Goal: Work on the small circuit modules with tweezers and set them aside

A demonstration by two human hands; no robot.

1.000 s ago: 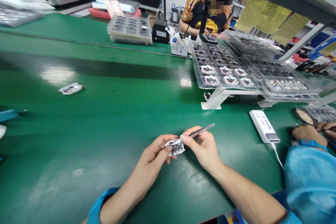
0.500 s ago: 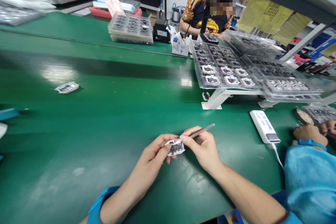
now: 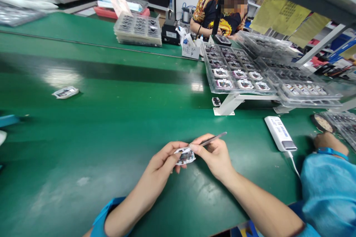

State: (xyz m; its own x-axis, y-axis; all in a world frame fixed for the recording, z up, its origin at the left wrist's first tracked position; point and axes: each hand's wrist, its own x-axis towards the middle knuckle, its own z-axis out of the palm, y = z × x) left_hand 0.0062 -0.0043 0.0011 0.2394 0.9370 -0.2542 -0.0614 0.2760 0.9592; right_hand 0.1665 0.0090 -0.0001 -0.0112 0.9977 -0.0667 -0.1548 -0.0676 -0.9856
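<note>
My left hand [image 3: 164, 161] pinches a small white part with a dark circuit board inside [image 3: 184, 156], just above the green belt [image 3: 116, 129]. My right hand [image 3: 214, 155] is closed on metal tweezers [image 3: 211, 139], their tips down at the part's top edge. Both hands meet at the lower middle of the view. Another white part of the same kind [image 3: 65, 92] lies alone on the belt far to the left.
Clear trays of parts [image 3: 236, 76] rest on white stands at the right, more trays [image 3: 138, 29] at the back. A white power bank [image 3: 279, 133] lies right of my hands. A blue-sleeved co-worker's hand [image 3: 329, 142] is at the right; another person sits behind.
The lone part on the belt has drifted left. The co-worker's hand at the right has drawn back slightly. My hands hold almost still on the part.
</note>
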